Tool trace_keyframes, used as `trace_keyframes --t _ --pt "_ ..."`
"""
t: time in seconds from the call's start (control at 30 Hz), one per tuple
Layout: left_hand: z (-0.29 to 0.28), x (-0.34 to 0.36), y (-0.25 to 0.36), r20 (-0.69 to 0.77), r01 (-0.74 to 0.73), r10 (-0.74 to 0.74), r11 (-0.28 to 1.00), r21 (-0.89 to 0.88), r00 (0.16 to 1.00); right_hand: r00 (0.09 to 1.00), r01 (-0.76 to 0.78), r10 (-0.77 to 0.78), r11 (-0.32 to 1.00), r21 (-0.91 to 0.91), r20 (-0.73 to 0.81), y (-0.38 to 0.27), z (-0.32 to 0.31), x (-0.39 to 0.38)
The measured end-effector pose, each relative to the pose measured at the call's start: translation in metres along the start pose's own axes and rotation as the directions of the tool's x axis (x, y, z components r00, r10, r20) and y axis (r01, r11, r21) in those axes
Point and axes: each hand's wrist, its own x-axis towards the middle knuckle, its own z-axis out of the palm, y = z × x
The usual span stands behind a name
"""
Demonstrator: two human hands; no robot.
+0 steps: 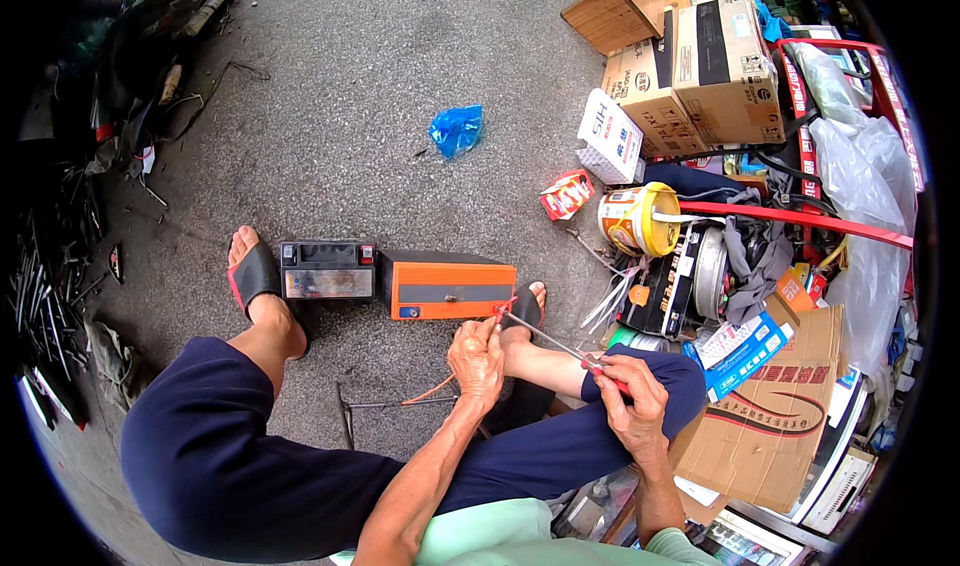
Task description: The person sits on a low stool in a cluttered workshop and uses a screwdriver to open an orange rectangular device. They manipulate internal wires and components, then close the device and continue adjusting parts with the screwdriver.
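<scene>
My right hand point(633, 403) is closed round the red handle of a screwdriver point(548, 336). Its long metal shaft slants up and left to the lower right corner of an orange-fronted box-shaped device point(452, 272) with a dark top and a grey band. At that corner is a small red part point(503, 310). The fingers of my left hand point(477, 361) are pinched together there beside the screwdriver tip; what they hold is too small to make out. Left of the device stands a black battery point(328, 268) with a silver label, close to my left foot.
A blue plastic bag point(456, 130) lies on the asphalt ahead. To the right are stacked cardboard boxes point(728, 66), a yellow-and-white bucket point(640, 219), a red carton point(567, 195) and a flattened carton point(765, 411). Dark scrap point(60, 256) lines the left side. A thin metal frame point(348, 416) stands between my legs.
</scene>
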Motion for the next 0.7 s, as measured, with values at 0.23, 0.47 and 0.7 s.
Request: trace_keyframes --t 0.23,0.47,0.7 --pt "0.004 -0.001 -0.005 0.014 0.140 -0.139 0.982 -0.123 0.990 0.995 0.054 -0.051 0.998 -0.034 0.084 -0.009 -0.001 0.011" --pt "0.001 0.001 -0.002 0.077 0.263 -0.253 0.948 -0.180 0.964 0.968 0.129 -0.121 0.991 -0.023 0.222 -0.022 -0.010 0.033" --pt "-0.005 -0.002 -0.013 0.094 0.199 -0.190 0.974 -0.105 0.977 0.979 0.201 -0.192 0.969 -0.143 0.071 -0.007 -0.002 0.035"
